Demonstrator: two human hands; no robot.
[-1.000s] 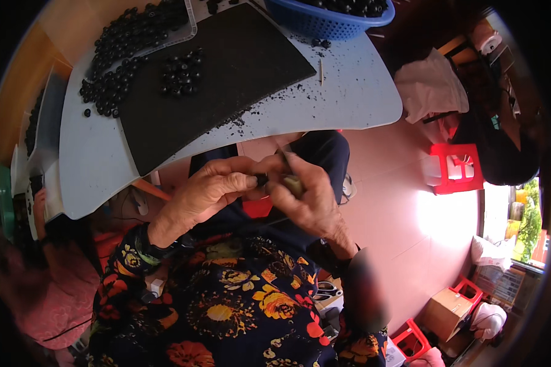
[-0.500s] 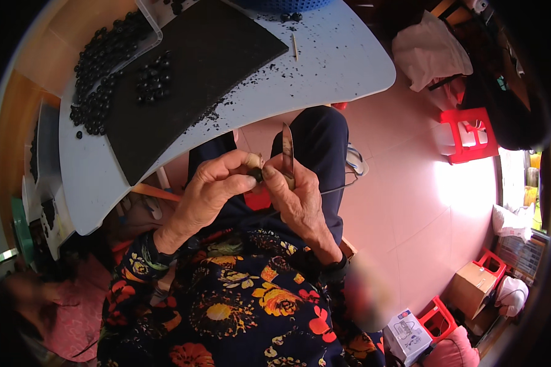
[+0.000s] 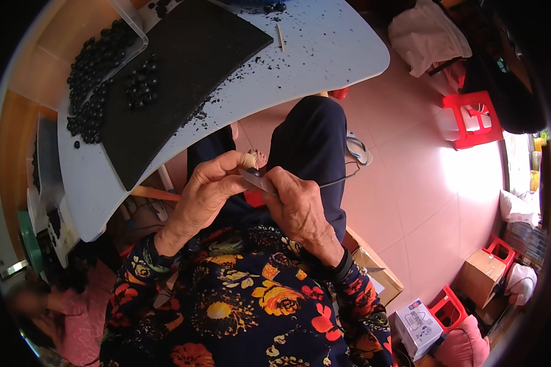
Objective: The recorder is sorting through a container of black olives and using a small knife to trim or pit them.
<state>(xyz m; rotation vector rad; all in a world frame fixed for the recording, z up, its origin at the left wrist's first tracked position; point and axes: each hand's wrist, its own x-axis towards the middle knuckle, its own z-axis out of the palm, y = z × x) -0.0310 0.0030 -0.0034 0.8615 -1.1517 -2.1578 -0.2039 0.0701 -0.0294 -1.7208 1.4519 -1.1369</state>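
Above my lap, my left hand [image 3: 205,191] pinches a small, dark, round piece [image 3: 255,172] between thumb and forefinger; most of it is hidden. Pale wrapping [image 3: 249,160] covers that forefinger's tip. My right hand [image 3: 301,207] is closed around a small knife [image 3: 262,183], whose blade lies across the dark piece, close to the left thumb. The knife's handle is hidden in my fist. On the table, a dark board [image 3: 187,67] carries a small group of shiny black round pieces [image 3: 142,85]. A larger heap of black pieces [image 3: 89,116] lies to its left.
A clear plastic bin [image 3: 139,27] stands behind the heap. Dark crumbs and a thin stick [image 3: 280,38] lie on the white table [image 3: 343,52]. By my right elbow is a cardboard box [image 3: 382,269]. Another person in pink [image 3: 82,312] sits at lower left; a red stool [image 3: 474,119] stands right.
My right hand has turned, bringing the knife from pointing up and away to lying across the dark piece. The left hand keeps its pinch. The view has shifted slightly.
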